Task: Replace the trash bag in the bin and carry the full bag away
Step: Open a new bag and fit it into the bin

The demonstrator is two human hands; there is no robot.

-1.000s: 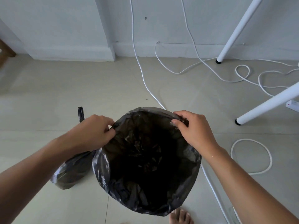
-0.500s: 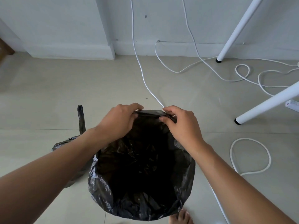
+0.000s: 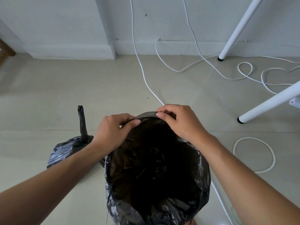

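Note:
A bin stands on the tiled floor below me, lined with a fresh black trash bag [image 3: 201,184] whose edge is folded over the rim. My left hand [image 3: 112,132] pinches the bag's edge at the far left of the rim. My right hand [image 3: 177,120] pinches the same edge at the far side, close beside the left. The full black bag [image 3: 65,150], tied with its knot tail standing up, lies on the floor just left of the bin, partly hidden by my left forearm.
White cables [image 3: 142,69] run down the wall and across the floor behind and to the right of the bin, with a loop [image 3: 254,155] at right. Two white table legs [image 3: 267,104] stand at right. A power strip [image 3: 295,103] lies at the right edge.
Both hands slid from the left and right sides of the rim to its far side, ending close together. The view has shifted a little closer over the bin.

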